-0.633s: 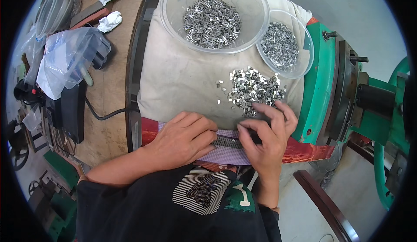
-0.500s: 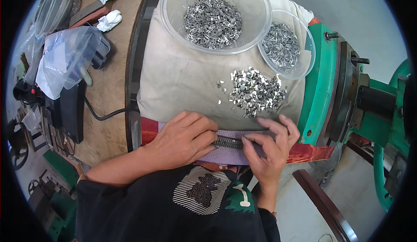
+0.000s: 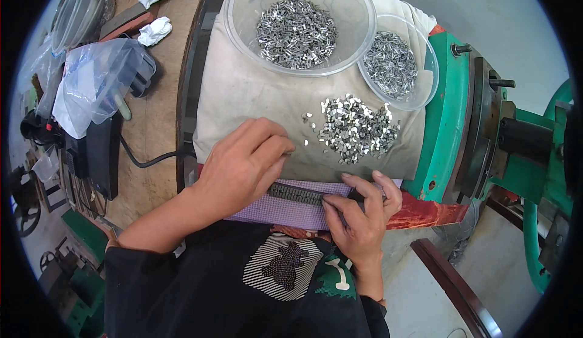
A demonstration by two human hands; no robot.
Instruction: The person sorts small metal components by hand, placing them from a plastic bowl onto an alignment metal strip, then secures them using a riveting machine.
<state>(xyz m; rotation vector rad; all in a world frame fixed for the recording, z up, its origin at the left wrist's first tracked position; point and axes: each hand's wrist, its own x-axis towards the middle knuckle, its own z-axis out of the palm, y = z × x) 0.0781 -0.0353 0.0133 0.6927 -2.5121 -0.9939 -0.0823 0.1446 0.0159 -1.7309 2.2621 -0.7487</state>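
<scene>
A dark, narrow slotted bar [image 3: 296, 194] rests on a purple checked cloth [image 3: 267, 214] in front of me. My right hand [image 3: 363, 216] grips the bar near its right end, thumb and index finger against it while the other fingers stick out. Above the bar's left end is my left hand [image 3: 246, 159], fingers curled and drawn together, over the beige cloth's front part. Whatever its fingertips hold, if anything, is too small to make out. Beyond both hands lies a loose pile of small shiny metal chips [image 3: 358, 128], with a few strays at its left.
A large clear tub [image 3: 355, 46] of small metal pieces and a smaller clear tub [image 3: 428, 92] of thin metal pins stand on the beige cloth [image 3: 243, 95]. Green machinery [image 3: 446, 113] borders the right. A wooden table [image 3: 155, 125] with plastic bags, tools and a black cable is at left.
My left hand has lifted off the bar and moved up and away from me. The right hand has shifted slightly left along with the bar, more of which now shows.
</scene>
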